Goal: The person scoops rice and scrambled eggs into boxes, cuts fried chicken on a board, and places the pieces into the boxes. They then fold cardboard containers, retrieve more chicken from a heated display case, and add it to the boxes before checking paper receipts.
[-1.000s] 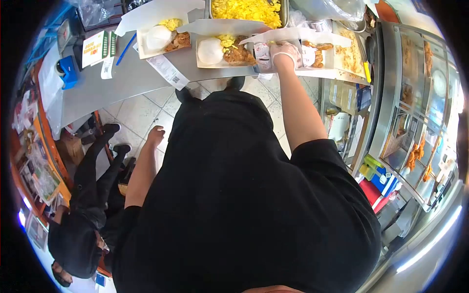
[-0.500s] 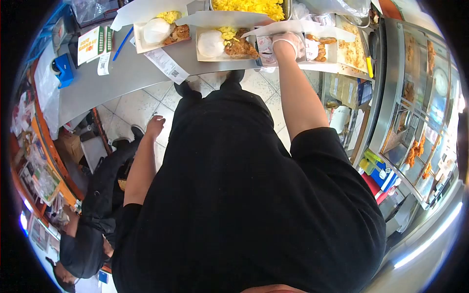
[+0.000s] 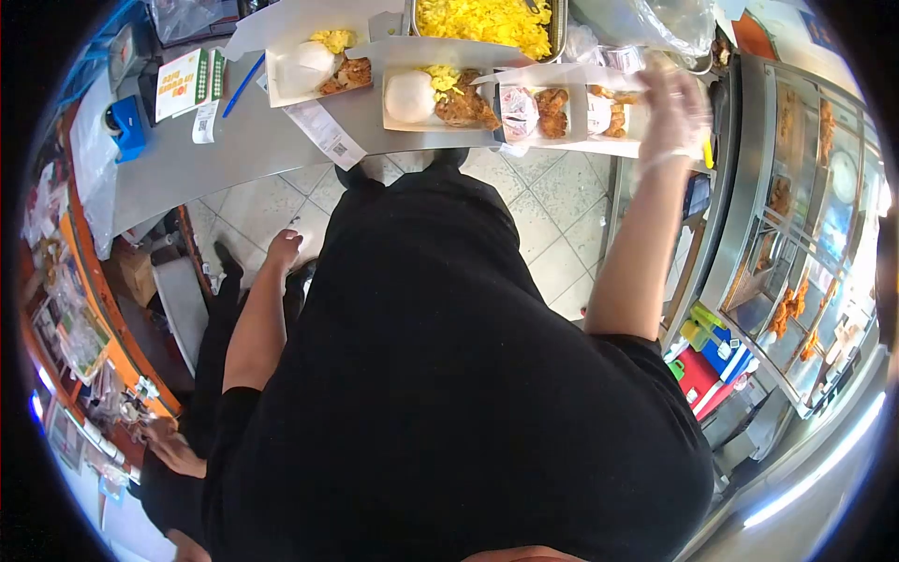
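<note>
Clear plastic covered the right hand (image 3: pixel 672 112), which in the head view lay just short of 2 o'clock, palm down beside the end box (image 3: pixel 604 139). Motion blurred its fingers, so I cannot tell how wide they were or whether they held anything. The left hand (image 3: pixel 284 245) hung over the floor at half past nine, half open, with loosely bent fingers and nothing visible in it. At 8 o'clock, well apart, was a co-worker's hand (image 3: pixel 173 450).

The end box sat at half past one, holding a wrapped portion (image 3: pixel 598 114) and browned pieces. Its open side faced up, its raised lid (image 3: pixel 599 77) lay on the 12 o'clock side, and its long axis seemed to run roughly from 9 to 3, though the glove's nearness made the far end hard to read. Next to it, at 1 o'clock, another box (image 3: pixel 552 142) pointed much the same way.

As I judged it, the danger was a snag: a fast-moving glove or wrist could catch that raised lid and drag the box askew. Since the boxes were close to the edge of the steel counter (image 3: pixel 225 159), a hard knock towards 6 o'clock could spill one.
</note>
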`<action>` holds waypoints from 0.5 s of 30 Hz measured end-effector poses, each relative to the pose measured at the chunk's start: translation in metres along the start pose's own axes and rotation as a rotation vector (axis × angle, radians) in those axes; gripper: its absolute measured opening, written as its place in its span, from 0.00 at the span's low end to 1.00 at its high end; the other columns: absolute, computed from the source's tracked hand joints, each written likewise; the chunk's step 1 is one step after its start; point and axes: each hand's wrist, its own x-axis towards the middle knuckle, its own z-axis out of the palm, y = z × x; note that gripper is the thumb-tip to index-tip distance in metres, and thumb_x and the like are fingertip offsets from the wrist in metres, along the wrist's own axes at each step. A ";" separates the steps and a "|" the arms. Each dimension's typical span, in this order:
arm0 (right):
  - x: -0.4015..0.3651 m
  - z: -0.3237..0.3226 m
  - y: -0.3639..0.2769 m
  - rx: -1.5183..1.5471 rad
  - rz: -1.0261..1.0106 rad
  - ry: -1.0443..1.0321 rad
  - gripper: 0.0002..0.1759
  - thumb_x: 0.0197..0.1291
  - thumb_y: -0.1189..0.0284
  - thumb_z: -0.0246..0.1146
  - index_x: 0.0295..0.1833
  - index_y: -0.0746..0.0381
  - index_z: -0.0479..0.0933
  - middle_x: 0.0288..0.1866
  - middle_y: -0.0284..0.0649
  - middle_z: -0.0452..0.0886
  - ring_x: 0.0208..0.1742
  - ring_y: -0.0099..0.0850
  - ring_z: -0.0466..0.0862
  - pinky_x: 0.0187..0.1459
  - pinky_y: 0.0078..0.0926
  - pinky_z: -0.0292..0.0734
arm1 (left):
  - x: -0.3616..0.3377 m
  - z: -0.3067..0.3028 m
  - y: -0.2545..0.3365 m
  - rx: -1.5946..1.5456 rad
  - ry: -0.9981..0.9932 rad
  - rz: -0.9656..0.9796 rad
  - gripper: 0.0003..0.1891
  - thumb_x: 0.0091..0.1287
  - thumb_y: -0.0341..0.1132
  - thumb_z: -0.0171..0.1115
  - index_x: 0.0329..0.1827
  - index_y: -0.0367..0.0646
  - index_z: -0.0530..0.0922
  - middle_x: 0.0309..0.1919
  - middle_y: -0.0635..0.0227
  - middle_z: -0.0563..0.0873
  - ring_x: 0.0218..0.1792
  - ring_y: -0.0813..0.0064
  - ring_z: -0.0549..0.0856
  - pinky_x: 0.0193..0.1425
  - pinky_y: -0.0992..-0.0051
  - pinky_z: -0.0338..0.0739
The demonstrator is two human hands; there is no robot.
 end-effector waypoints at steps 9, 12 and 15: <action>0.126 0.105 0.059 -1.189 -0.861 -0.202 0.09 0.64 0.70 0.64 0.46 0.58 0.85 0.39 0.46 0.88 0.37 0.40 0.86 0.48 0.31 0.80 | 0.004 0.004 0.075 0.041 -0.116 0.022 0.16 0.68 0.39 0.65 0.55 0.42 0.82 0.35 0.64 0.87 0.33 0.72 0.84 0.42 0.71 0.79; 0.080 0.062 -0.014 -0.672 -0.526 -0.220 0.08 0.61 0.72 0.68 0.45 0.59 0.86 0.36 0.41 0.88 0.36 0.34 0.86 0.46 0.28 0.80 | -0.047 0.019 0.141 -0.213 0.086 0.139 0.19 0.68 0.37 0.65 0.60 0.41 0.79 0.35 0.65 0.86 0.35 0.72 0.82 0.43 0.72 0.77; 0.062 0.008 0.000 -0.692 -0.294 -0.434 0.09 0.62 0.75 0.69 0.48 0.63 0.85 0.39 0.37 0.89 0.34 0.26 0.85 0.40 0.22 0.78 | -0.083 0.044 0.174 -0.293 0.155 0.208 0.20 0.68 0.37 0.65 0.61 0.40 0.78 0.36 0.65 0.86 0.36 0.73 0.83 0.44 0.72 0.77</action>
